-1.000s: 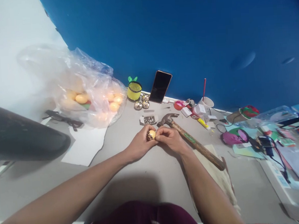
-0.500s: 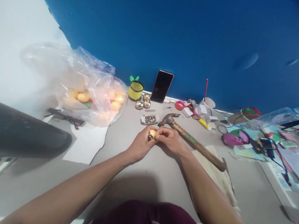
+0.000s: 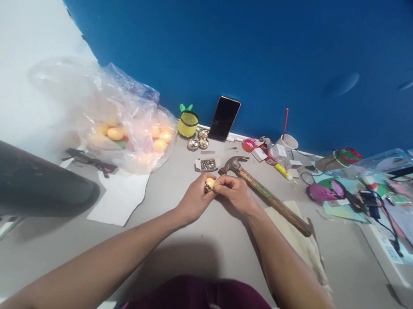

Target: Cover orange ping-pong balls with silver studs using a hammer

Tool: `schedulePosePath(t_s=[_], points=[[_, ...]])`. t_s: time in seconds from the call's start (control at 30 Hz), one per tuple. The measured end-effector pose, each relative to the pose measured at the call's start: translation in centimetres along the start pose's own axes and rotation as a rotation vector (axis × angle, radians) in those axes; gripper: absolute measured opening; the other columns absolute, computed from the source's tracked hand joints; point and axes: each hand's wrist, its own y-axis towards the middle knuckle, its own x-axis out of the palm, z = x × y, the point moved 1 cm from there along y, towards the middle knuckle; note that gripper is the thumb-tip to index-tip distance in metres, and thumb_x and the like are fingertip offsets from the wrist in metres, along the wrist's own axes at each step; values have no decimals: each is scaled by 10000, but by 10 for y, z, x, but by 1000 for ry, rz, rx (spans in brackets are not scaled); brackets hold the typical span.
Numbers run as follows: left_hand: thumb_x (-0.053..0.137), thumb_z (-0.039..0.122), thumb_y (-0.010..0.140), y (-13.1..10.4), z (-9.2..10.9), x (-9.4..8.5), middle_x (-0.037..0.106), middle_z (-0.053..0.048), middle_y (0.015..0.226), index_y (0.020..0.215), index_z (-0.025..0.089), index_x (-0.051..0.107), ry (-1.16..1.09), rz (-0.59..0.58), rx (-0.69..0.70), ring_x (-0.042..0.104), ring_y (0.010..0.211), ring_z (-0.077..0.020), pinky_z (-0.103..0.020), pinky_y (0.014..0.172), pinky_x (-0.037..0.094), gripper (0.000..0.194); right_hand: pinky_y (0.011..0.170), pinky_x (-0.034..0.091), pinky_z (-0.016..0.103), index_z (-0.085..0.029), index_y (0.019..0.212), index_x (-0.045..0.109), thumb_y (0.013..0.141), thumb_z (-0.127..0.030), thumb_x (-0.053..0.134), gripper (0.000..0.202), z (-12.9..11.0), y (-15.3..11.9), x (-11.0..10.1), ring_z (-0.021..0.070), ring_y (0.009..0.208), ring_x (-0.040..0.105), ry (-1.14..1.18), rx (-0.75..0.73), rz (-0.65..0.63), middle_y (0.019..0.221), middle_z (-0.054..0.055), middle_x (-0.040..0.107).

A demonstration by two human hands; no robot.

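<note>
My left hand is closed around a small yellow egg partly covered with shiny metal studs. My right hand meets it at the egg's right side, thumb and forefinger pinched together against the egg. Whatever those fingertips hold, if anything, is too small to make out. Just beyond the hands lies an open white box of small shiny metal tacks. Behind that, several round balls fully covered in metal studs sit together. A claw hammer with a worn wooden handle lies right beside my right hand.
A clear plastic bag of yellow eggs stands at the left, near eyeglasses and white paper. A phone leans on the blue wall beside a yellow cup. Cloth lies under the hammer; craft clutter and cables fill the right.
Both hands stay in nearly the same place, with the egg turned very slightly between them. The view has shifted a little; nothing else on the table has moved.
</note>
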Motion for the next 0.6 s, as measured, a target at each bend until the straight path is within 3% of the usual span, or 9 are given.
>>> schedulePosePath(t_s=[0.13, 0.33, 0.5, 0.6], points=[[655, 349, 852, 1, 1, -1, 635, -14, 936, 1062, 194, 579, -44, 16, 0, 576, 839, -191, -302, 751, 450, 272, 650, 448, 290, -195, 689, 682, 695, -412, 833, 264, 5, 2, 0, 132, 636, 513, 61, 28, 44, 659, -12, 610], [670, 290, 794, 2, 5, -4, 627, -15, 925, 1067, 192, 577, -101, 8, -19, 575, 848, -197, -317, 768, 455, 305, 468, 284, 228, -187, 724, 637, 689, -532, 854, 409, 11, 6, -4, 78, 498, 414, 265, 72, 26, 633, -11, 601], [672, 284, 789, 3, 4, -5, 622, -26, 966, 1101, 185, 579, -110, 14, -32, 572, 863, -195, -317, 771, 453, 340, 468, 304, 217, -181, 749, 697, 602, -478, 913, 395, 9, 5, -4, 74, 492, 435, 251, 82, 61, 599, -19, 610], [675, 297, 801, 3, 2, -5, 621, -25, 975, 1115, 187, 579, -110, 16, -27, 573, 865, -194, -311, 765, 455, 346, 489, 340, 222, -186, 765, 732, 616, -448, 902, 346, 6, 4, -4, 76, 507, 444, 201, 59, 73, 613, -18, 630]])
